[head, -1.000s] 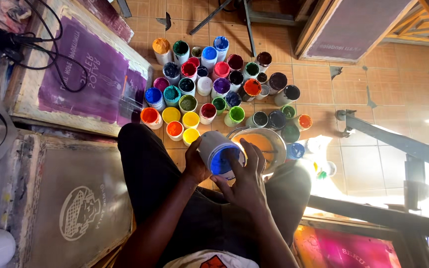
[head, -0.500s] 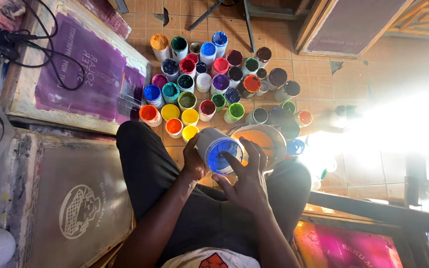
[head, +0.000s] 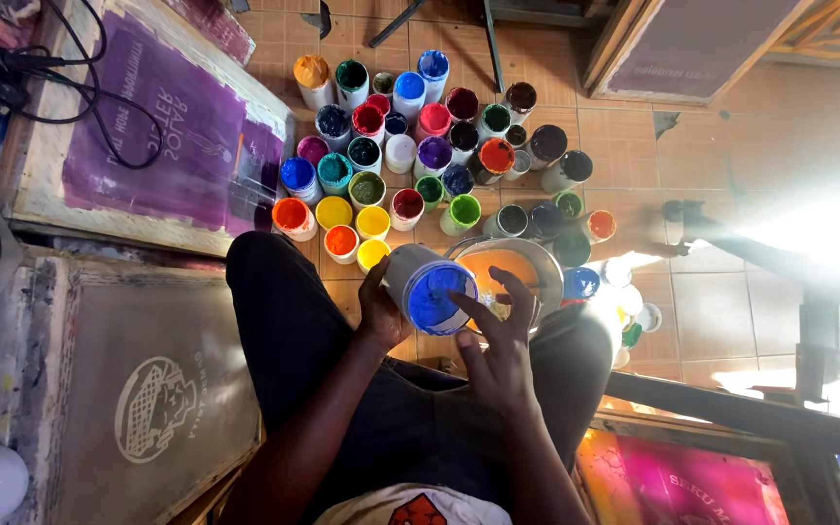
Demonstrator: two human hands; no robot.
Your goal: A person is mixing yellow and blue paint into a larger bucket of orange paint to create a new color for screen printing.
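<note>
My left hand [head: 381, 313] grips the white body of a jar with a blue lid [head: 432, 291], tilted toward me above my knees. The fingers of my right hand [head: 493, 335] spread over the blue lid and touch its edge. Just behind the jar a round metal bowl [head: 537, 255] with orange paint inside stands on the tiled floor between my legs. I sit with black trousers covering both legs.
Several open and lidded paint jars [head: 420, 146] of many colours crowd the floor ahead. A purple screen-printing frame [head: 138, 126] lies at the left, a grey one with a round emblem [head: 148, 389] below it, a pink one [head: 692, 481] at lower right. Cables [head: 41, 78] cross the upper left.
The view has shifted slightly; my right hand's fingers have moved a little around the blue lid. The jar stays held over my lap.
</note>
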